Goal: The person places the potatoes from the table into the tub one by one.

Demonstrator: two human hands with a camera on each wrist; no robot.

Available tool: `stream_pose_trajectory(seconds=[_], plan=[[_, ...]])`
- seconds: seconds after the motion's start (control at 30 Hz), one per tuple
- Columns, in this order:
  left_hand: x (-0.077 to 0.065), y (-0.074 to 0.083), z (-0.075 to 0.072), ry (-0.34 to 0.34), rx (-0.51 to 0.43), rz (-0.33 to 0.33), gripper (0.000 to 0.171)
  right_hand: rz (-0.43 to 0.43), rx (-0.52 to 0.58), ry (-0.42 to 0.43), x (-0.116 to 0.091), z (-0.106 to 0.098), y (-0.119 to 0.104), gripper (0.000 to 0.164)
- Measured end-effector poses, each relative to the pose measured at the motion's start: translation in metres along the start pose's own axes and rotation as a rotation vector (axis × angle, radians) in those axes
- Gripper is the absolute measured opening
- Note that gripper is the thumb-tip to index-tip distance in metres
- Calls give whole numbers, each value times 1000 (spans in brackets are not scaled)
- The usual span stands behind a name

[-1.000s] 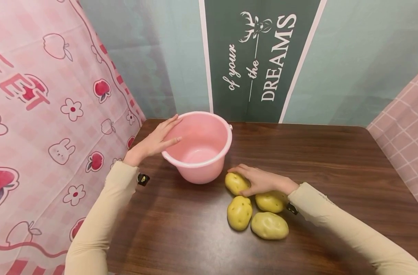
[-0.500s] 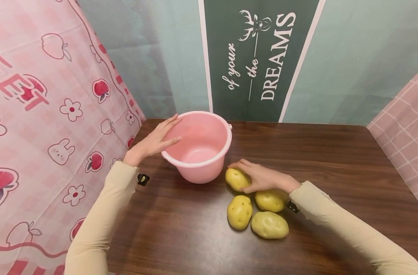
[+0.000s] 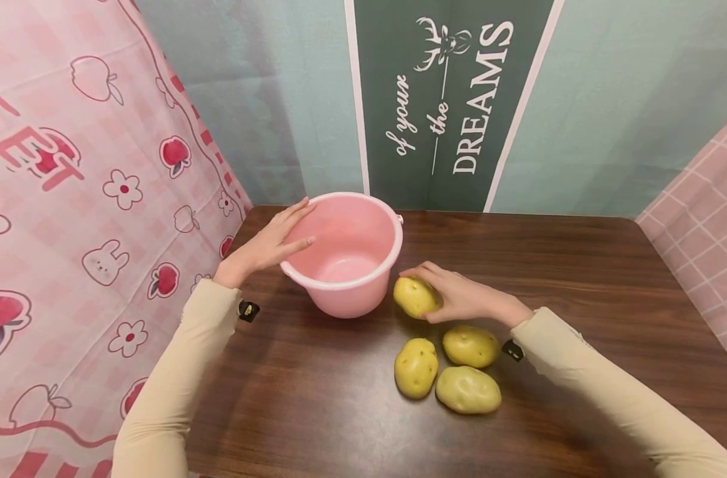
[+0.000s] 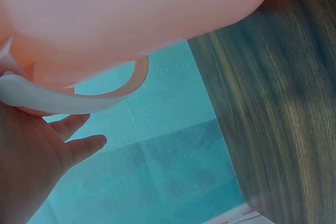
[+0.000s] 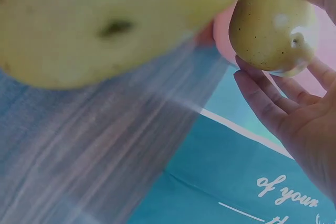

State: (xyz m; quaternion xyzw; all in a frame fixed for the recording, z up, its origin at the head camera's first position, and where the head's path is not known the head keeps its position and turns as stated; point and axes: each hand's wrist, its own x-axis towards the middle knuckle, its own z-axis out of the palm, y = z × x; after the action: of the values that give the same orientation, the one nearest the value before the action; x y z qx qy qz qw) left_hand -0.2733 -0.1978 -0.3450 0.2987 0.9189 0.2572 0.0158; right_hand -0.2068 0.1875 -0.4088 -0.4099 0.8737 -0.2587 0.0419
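Observation:
My right hand (image 3: 463, 293) grips a yellow potato (image 3: 413, 297) with thumb and fingers, raised above the table beside the pink bucket (image 3: 350, 299). The right wrist view shows this potato (image 5: 268, 27) between the thumb and the fingertips. My left hand (image 3: 261, 251) rests at the bucket's left rim with straight fingers, its thumb over the opening. In the left wrist view, two extended fingers show beneath the bucket's white handle (image 4: 79, 102). Three more potatoes lie closer to me: one on the left (image 3: 416, 369), one on the right (image 3: 472, 346) and a paler one (image 3: 468, 390) in front.
The bucket stands at the back left of the dark wooden table (image 3: 315, 411). Behind it hangs a green and teal cloth (image 3: 267, 119); a pink printed curtain (image 3: 136, 265) borders the left side. Pink tiled cloth (image 3: 710, 232) is on the right.
My right hand has lifted the potato up and away from the other potatoes, slightly toward the back. My left hand and the bucket have stayed in place.

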Motion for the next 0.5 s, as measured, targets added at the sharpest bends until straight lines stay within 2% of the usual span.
stream_pose_trajectory(seconds=[0.17, 0.5], plan=[[0, -1, 0, -3, -12, -15, 68, -30, 5, 31, 2, -9, -2, 76], [0, -1, -1, -8, -15, -12, 67, -16, -16, 65, 5, -24, -4, 76]])
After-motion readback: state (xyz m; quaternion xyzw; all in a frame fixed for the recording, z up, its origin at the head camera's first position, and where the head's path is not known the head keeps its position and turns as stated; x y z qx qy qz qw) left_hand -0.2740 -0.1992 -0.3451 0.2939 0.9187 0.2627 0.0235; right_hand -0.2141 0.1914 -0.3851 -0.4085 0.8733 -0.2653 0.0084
